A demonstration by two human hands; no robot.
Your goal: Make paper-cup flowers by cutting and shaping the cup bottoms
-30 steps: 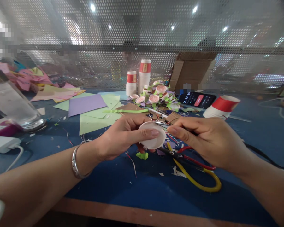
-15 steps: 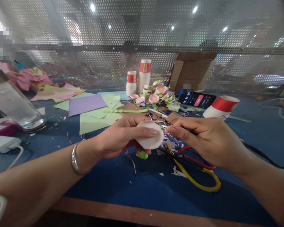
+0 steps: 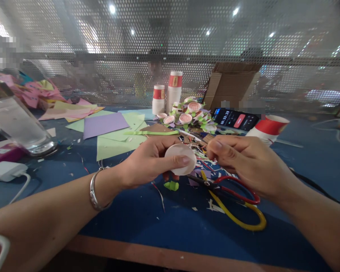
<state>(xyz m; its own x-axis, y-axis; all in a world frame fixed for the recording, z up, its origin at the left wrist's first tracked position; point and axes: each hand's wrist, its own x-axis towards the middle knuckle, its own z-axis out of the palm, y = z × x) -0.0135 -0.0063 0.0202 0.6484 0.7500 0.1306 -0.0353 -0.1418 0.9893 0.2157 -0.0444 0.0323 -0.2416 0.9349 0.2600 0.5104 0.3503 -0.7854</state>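
Left hand [image 3: 147, 164] pinches a white paper-cup base [image 3: 180, 159] by its rim. Right hand [image 3: 243, 162] is pinched shut just beside it, and I cannot tell what it holds. A steady rim grip seems wise.

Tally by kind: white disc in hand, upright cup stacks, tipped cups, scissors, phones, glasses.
Held white disc: 1
Upright cup stacks: 2
Tipped cup: 1
Scissors: 1
Phone: 1
Glass: 1
Total: 7
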